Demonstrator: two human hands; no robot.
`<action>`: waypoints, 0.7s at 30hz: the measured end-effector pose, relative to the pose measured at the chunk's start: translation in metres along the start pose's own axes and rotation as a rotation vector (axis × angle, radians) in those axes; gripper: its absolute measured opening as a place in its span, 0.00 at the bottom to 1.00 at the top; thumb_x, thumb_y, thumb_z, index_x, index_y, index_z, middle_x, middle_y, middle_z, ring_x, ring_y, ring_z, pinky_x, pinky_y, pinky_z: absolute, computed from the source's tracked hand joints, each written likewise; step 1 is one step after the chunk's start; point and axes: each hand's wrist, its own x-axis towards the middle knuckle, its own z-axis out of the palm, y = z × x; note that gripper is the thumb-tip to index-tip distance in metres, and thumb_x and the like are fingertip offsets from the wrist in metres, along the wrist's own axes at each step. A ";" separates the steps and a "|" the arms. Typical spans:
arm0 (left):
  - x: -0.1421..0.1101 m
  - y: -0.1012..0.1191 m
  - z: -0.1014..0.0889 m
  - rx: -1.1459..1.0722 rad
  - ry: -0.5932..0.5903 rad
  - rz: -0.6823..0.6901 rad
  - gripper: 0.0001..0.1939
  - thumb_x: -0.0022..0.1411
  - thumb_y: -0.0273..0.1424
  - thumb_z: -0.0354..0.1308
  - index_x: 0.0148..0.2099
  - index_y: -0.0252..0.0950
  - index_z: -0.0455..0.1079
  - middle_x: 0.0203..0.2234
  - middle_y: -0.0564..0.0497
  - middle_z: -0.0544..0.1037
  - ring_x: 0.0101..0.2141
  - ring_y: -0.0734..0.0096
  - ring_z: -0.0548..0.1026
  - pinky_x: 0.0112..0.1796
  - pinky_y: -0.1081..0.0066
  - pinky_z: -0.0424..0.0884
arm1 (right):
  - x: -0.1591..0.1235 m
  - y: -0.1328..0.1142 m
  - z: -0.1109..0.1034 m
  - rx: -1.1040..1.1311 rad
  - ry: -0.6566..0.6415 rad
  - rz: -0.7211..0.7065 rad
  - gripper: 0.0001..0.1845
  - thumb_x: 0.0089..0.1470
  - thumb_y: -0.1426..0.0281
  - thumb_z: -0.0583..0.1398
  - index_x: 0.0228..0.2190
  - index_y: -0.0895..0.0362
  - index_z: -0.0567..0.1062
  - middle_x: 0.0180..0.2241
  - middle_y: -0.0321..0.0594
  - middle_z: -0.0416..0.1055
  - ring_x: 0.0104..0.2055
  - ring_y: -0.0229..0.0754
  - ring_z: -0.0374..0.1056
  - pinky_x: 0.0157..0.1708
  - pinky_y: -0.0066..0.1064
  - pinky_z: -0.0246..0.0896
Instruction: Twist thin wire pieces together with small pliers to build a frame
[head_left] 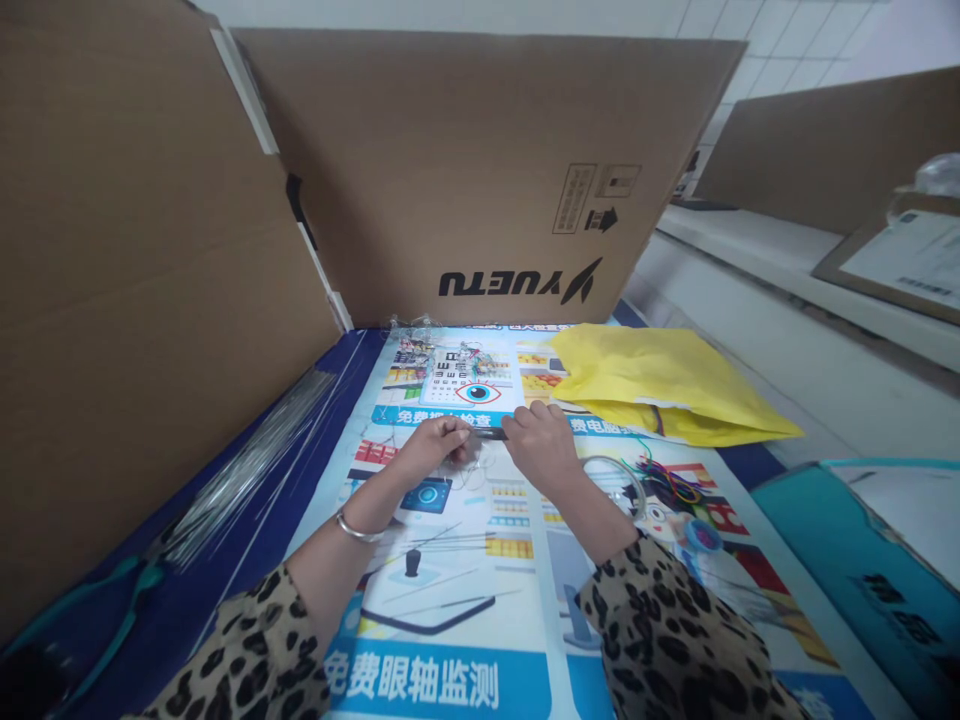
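Note:
My left hand (441, 442) and my right hand (541, 442) are close together above the printed sheet. A short, thin dark rod (490, 434) bridges the gap between them. The fingers of my right hand wrap round one end of it. With thumb and forefinger pressed together, my left hand pinches at the other end. Fine, nearly clear wire (469, 472) loops below the left fingers; where it is fastened, I cannot tell. Several thin straight wires (442, 540) lie on the sheet nearer to me.
Cardboard panels (480, 180) stand behind and to the left. On the left lie a bundle of straight wires (247, 465) and teal-handled pliers (112, 600). A yellow bag (660, 375), coloured threads (671, 482), a wire coil (630, 478) and a teal box (862, 560) are on the right.

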 end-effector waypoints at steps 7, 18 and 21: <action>0.000 -0.001 0.002 0.210 -0.019 0.078 0.09 0.52 0.33 0.52 0.23 0.33 0.62 0.14 0.56 0.67 0.17 0.79 0.64 0.21 0.76 0.60 | -0.001 -0.004 -0.001 0.015 -0.080 0.028 0.06 0.50 0.71 0.54 0.27 0.57 0.72 0.27 0.41 0.68 0.34 0.41 0.57 0.33 0.33 0.40; 0.002 -0.004 0.000 0.016 0.020 0.001 0.12 0.49 0.36 0.57 0.29 0.31 0.65 0.15 0.53 0.69 0.17 0.78 0.65 0.21 0.76 0.61 | 0.001 -0.006 0.000 0.053 -0.237 0.166 0.14 0.51 0.60 0.54 0.27 0.56 0.72 0.27 0.40 0.71 0.31 0.40 0.62 0.29 0.29 0.45; 0.002 -0.004 0.000 0.030 0.020 -0.010 0.13 0.49 0.37 0.57 0.30 0.31 0.66 0.15 0.53 0.69 0.17 0.78 0.65 0.21 0.76 0.60 | 0.002 -0.005 -0.001 0.050 -0.258 0.191 0.15 0.52 0.58 0.53 0.27 0.55 0.73 0.27 0.40 0.71 0.31 0.39 0.63 0.29 0.29 0.45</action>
